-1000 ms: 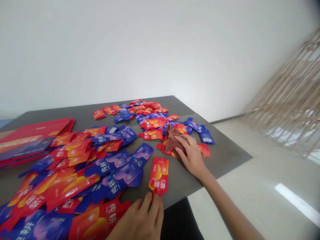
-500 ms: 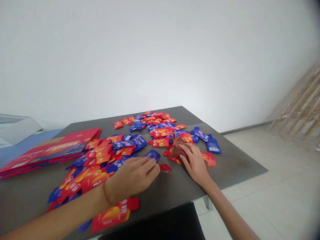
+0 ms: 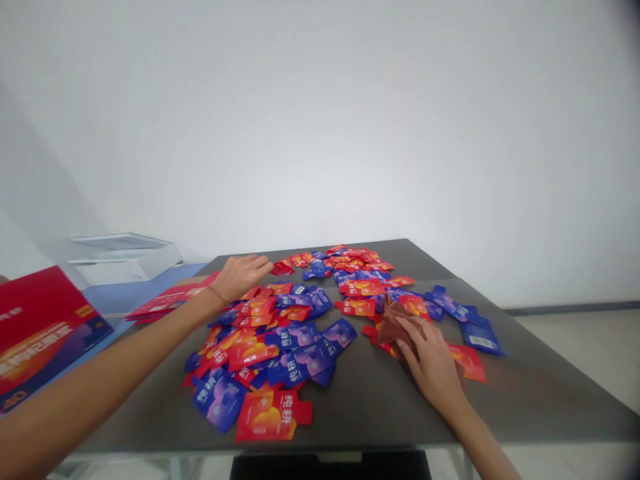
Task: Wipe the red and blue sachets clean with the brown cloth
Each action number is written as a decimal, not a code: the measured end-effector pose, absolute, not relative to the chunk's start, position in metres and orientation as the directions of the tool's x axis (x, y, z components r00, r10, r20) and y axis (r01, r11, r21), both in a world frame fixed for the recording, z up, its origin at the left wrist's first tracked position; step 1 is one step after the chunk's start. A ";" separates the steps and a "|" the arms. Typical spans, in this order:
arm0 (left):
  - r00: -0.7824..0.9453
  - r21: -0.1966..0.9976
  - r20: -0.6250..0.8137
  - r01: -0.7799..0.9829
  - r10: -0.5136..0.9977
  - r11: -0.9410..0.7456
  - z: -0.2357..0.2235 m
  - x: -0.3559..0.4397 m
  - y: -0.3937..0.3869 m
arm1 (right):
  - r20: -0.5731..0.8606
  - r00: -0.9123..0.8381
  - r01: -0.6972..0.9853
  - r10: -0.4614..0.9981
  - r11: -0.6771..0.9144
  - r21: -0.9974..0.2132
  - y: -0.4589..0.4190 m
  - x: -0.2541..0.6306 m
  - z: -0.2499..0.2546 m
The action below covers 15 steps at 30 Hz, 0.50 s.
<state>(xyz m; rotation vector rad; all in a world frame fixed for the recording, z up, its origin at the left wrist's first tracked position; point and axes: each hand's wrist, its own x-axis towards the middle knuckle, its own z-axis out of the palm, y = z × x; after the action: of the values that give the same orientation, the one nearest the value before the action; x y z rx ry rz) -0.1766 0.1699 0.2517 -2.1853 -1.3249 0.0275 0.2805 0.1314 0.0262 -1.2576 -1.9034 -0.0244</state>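
Observation:
My left hand (image 3: 245, 275) reaches over the left side of the table, its fingers pinched at a small red sachet (image 3: 283, 268) by the far pile. On the right, my right hand (image 3: 427, 357) lies over a crumpled brown cloth (image 3: 393, 323), its fingers bent onto it. Part of the cloth is hidden under the palm. An orange-red sachet (image 3: 469, 362) sticks out beside that hand. Between my arms spreads a heap of red and blue sachets (image 3: 300, 363). One red sachet (image 3: 270, 417) lies flat near the front edge.
More sachets (image 3: 363, 287) lie in the middle and at the back of the dark table (image 3: 530, 393). At the left are flat red cartons (image 3: 173, 297), a tilted red box (image 3: 50, 333) and a white open box (image 3: 127, 257) on a blue surface. A white wall stands behind.
My left hand has moved away from the front heap to the far pile with a red sachet. The view has turned left, bringing the tilted red box into sight. My right hand stays on the cloth.

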 end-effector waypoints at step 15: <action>0.457 -0.051 0.042 0.889 0.889 -0.454 0.193 -0.268 0.133 | 0.631 -0.157 0.778 0.760 0.488 -0.396 0.136 0.286 0.016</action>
<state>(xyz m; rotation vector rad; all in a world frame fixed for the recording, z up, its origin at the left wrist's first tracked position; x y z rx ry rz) -0.2677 0.1330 0.1931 -2.6242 -1.6041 -0.0141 0.2863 0.1360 0.0157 -1.2749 -1.9169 -0.0272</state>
